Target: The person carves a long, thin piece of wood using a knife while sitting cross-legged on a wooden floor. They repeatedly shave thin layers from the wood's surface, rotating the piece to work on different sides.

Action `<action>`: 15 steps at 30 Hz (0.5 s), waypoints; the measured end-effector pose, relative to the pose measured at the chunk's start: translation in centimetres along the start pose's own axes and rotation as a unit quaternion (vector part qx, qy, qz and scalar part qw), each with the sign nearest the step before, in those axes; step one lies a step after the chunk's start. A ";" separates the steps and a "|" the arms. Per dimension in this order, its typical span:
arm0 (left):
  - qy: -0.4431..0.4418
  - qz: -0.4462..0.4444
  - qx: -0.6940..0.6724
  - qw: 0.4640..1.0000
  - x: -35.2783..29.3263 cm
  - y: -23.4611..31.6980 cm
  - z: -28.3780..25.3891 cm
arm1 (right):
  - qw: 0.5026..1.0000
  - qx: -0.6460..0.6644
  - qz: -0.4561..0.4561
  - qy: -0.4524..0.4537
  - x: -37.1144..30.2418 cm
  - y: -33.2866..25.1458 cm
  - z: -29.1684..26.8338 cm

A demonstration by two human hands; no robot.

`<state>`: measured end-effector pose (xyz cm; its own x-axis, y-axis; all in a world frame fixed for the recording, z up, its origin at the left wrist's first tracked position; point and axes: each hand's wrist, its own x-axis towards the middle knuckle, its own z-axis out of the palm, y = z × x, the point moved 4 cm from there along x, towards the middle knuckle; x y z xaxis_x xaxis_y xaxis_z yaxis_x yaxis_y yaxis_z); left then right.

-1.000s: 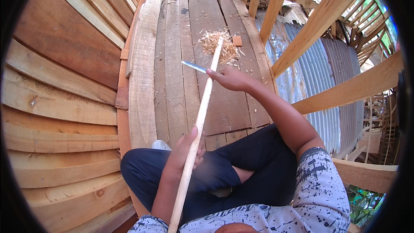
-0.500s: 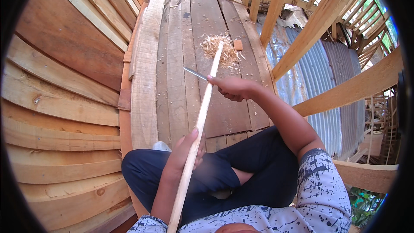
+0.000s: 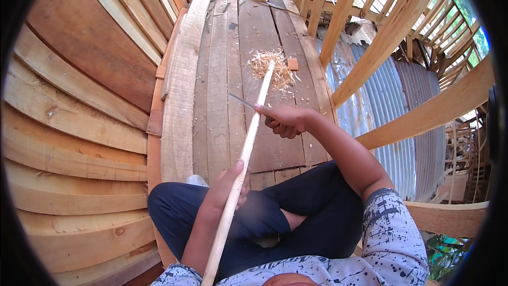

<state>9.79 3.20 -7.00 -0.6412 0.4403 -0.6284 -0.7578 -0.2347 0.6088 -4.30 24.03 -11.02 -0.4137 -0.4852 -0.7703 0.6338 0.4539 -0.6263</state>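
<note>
A long pale wooden stick (image 3: 244, 153) runs from beside my body up and away over the floorboards, its far end above the shavings. My left hand (image 3: 226, 184) is wrapped round the stick at about its middle. Farther up, my right hand (image 3: 284, 120) is closed on a knife, whose handle is hidden in the fist. The thin knife blade (image 3: 241, 99) points left across the stick, with the thumb near the wood.
Curly wood shavings (image 3: 271, 69) lie heaped on the plank floor (image 3: 217, 74), beside a small square wood piece (image 3: 292, 64). Board cladding (image 3: 74, 127) rises on the left. A wooden railing (image 3: 389, 37) stands on the right, with corrugated metal sheets (image 3: 394, 106) beyond it.
The view has tilted a little, so the floor and shavings sit slightly lower. Both hands keep their grips, and the knife stays at nearly the same place on the stick.
</note>
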 end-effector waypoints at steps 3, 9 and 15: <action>0.002 0.003 -0.001 1.000 -0.2 0.2 0.0 | 1.000 0.020 0.001 -0.023 0.2 -0.3 0.0; 0.007 0.005 0.000 1.000 0.0 0.2 -0.1 | 0.875 -0.321 -0.175 0.317 -1.3 -2.5 1.3; 0.012 0.010 0.017 1.000 -0.5 0.3 0.4 | 0.977 -0.130 -0.058 0.158 -3.3 -1.9 1.6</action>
<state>9.90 3.27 -6.29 -0.6595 0.4149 -0.6269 -0.7403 -0.2138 0.6373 -3.08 23.59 -7.14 -0.6802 -0.3078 -0.6653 0.4000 0.6048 -0.6887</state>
